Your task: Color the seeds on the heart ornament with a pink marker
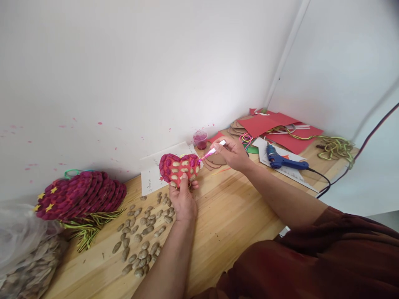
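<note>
My left hand (183, 199) grips the lower edge of a red heart-shaped piece (178, 177) covered with peanut shells. Its outer shells are painted magenta, while several in the middle keep their pale tan colour. Between the closed fingers of my right hand (232, 153) is a white-handled paintbrush (213, 150), its pink tip touching a shell near the heart's upper right edge. Just behind the brush stands a clear plastic cup (200, 139) with magenta paint in it. Loose peanuts (145, 228) lie scattered left of my left forearm.
Finished-looking magenta peanut pieces (90, 195) with green tassels are stacked at left, beside a bag of shells (31, 261). A blue glue gun (285, 161) rests on paper at right, its cord trailing off. Red sheets (268, 123) and tangled green cord (335, 149) lie behind.
</note>
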Motion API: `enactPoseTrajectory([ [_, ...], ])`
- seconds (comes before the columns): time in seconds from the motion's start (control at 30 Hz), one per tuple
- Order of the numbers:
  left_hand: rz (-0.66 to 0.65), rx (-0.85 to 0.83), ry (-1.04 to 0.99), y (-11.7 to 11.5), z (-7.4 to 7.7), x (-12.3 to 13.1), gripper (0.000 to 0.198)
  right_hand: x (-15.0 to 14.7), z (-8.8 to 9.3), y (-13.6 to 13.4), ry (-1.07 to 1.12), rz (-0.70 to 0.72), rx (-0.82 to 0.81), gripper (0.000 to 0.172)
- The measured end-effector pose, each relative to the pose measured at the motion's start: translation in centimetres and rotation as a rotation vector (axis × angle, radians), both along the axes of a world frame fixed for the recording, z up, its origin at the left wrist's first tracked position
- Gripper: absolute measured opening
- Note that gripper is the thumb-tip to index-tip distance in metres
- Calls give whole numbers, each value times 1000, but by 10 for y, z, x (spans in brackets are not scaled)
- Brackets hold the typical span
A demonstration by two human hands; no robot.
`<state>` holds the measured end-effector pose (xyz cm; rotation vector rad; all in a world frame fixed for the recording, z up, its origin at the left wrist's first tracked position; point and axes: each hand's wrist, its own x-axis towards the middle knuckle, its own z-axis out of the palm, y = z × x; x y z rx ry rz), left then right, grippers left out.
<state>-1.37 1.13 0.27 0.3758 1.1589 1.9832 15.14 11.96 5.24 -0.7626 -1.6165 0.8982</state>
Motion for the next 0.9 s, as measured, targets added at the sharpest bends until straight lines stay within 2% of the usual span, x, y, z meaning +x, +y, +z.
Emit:
enactPoseTrajectory([
  [0.1,-4,6,5,0,-2,-1,55,1,1,0,16,-29,20,47],
  [0.23,-3,7,18,0,-3,-1,54,0,1,0,-6,17,20,48],
  [0.4,-6,5,22,0,-3,-1,58,0,1,0,-7,-42,29,45],
  [0.6,-7,11,34,0,-3,0,58,1,-1,0,-28,10,38,44],
  [0.9,-13,-2,32,-2,2,2,64,1,2,0,1,-56,71,41],
])
